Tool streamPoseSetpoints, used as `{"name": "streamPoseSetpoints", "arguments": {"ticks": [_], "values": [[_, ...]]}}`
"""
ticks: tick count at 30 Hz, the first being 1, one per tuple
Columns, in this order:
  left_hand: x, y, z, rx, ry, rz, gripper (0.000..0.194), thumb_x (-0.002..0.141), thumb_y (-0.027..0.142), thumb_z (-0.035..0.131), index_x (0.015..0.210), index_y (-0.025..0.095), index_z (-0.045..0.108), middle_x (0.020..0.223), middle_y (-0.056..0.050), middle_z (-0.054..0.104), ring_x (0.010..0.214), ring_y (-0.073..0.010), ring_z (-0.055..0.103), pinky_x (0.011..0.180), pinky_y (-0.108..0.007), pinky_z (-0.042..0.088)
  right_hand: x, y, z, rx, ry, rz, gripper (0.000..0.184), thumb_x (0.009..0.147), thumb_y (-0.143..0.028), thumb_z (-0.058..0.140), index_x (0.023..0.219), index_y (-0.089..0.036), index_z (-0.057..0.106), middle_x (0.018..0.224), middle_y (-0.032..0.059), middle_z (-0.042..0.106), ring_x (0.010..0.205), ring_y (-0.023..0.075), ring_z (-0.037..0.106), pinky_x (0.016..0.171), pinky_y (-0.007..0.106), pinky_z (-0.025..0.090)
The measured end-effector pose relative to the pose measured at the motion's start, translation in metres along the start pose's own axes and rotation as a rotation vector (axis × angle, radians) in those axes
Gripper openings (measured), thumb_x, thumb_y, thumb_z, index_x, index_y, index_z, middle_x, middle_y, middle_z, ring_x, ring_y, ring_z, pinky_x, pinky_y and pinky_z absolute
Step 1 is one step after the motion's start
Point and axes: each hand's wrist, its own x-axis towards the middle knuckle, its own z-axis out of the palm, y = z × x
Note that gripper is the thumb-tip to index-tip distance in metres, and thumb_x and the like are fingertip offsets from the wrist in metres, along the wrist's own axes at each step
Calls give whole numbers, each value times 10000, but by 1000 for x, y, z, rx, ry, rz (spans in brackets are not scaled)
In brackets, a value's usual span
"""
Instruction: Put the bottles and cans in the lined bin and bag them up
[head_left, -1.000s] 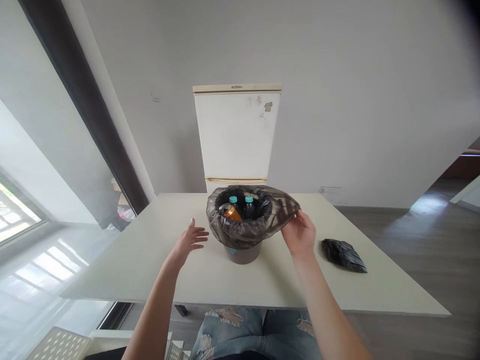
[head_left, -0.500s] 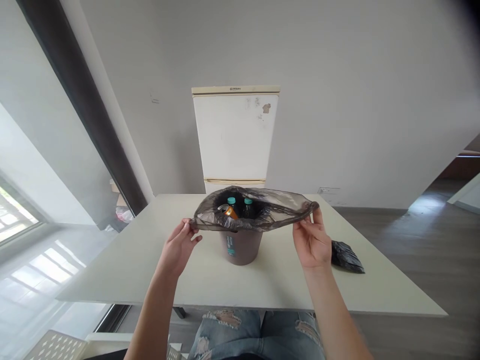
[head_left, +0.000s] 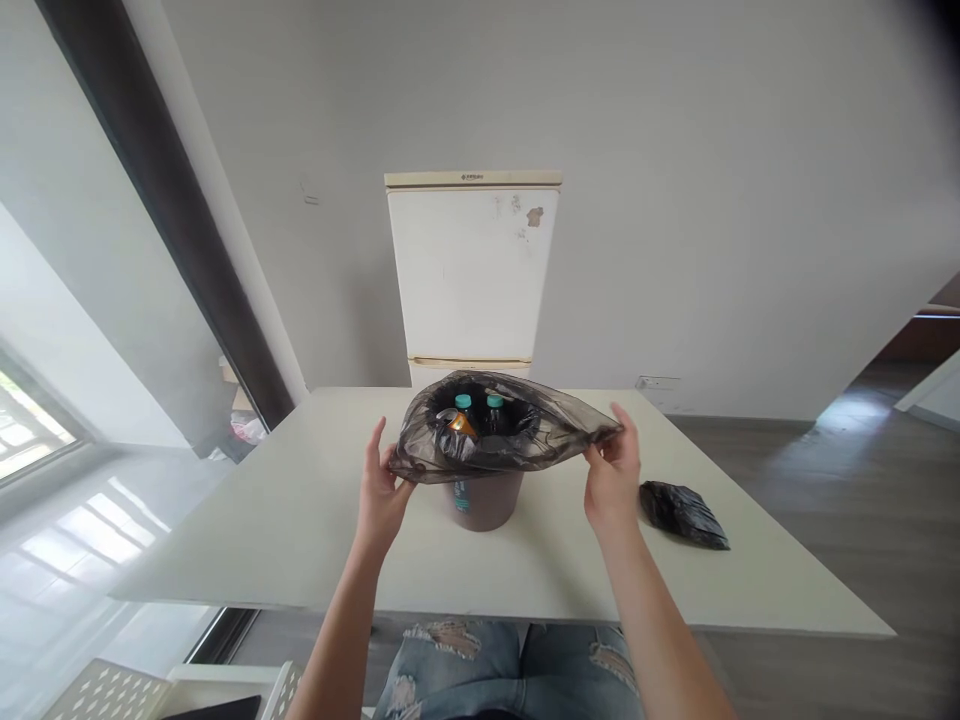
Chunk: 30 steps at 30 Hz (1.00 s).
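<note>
1 L hand point(head_left: 382, 505), 1 R hand point(head_left: 613, 485); btwn them: 1 bin point(head_left: 487, 507), 1 liner bag point(head_left: 559, 412), 2 teal-capped btls point(head_left: 463, 401), 1 orange can point(head_left: 462, 425). R of R hand: 1 blk plastic bundle point(head_left: 682, 515). Under both hands: 1 tbl point(head_left: 292, 500). Beyond hands, approx ctr: 1 fridge point(head_left: 472, 270).

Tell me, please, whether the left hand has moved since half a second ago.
Yes: the left hand has shifted to the right, judged against the white refrigerator.

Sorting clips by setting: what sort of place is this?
Probably a room in a home, perhaps a kitchen or dining area: a white refrigerator stands in front of a plain grey wall, and a bin lined with a dark bag sits on a pale table.
</note>
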Motion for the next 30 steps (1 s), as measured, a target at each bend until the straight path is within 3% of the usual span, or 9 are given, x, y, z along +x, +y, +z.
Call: {"name": "streamPoseSetpoints", "arguments": {"ticks": [2,4,8,14,18,21,25,27,30], "values": [[7,5,-2,82,53,95,484,839,308,803,1304,282,675,1031,-31,728,911,-183,677,879,-306,531,3,6,1,-21,-70,91,387,788,-345,803,1151,-231,732,907,1,615,718,115,453,627,255,386],[16,11,-4,140,145,147,144,888,335,736,981,226,750,910,-29,723,886,-191,663,859,-305,522,6,6,3,11,-82,142,210,788,-330,776,952,-206,734,775,-22,539,635,100,356,564,256,321],[33,33,-3,128,246,168,140,951,362,665,960,243,737,980,-35,740,966,-208,667,901,-322,520,15,-15,13,124,-87,146,155,747,-254,797,802,-216,657,752,-34,506,628,99,378,567,257,357],[48,52,-3,144,388,354,144,980,313,632,1045,226,727,1044,-47,676,1001,-194,628,916,-316,515,20,-53,14,313,-49,-147,209,779,-202,793,815,-245,591,822,-32,519,779,141,533,792,325,489],[50,42,-10,-9,457,256,185,1022,367,573,1065,226,684,1061,-46,632,974,-172,616,841,-299,544,18,-46,6,321,-76,-57,205,807,-207,776,892,-271,601,890,-34,517,799,135,517,785,310,478],[37,35,-13,34,439,252,295,960,365,680,1243,289,640,1174,-49,627,1068,-188,627,919,-316,541,13,-32,0,182,-181,-40,475,749,-210,834,1160,-335,631,1041,-13,570,914,153,551,810,303,487],[10,35,-16,399,353,455,580,733,299,918,1267,281,691,1427,-127,523,1405,-329,464,1173,-472,417,8,-22,-11,-156,-126,-380,806,585,-224,959,1305,-354,619,1306,48,551,1173,248,549,1020,427,492],[2,37,-16,547,298,544,529,666,270,964,1155,279,763,1454,-141,501,1440,-378,416,1248,-544,309,7,-23,-15,-278,-149,-459,725,500,-222,1008,1151,-341,712,1329,64,566,1312,324,495,1146,524,417],[3,41,-16,569,209,562,306,684,263,952,953,316,816,1364,-123,565,1377,-388,468,1278,-576,235,7,-29,-12,-333,-286,-382,445,499,-228,1023,847,-352,775,1201,47,664,1335,359,490,1228,586,314]]}}
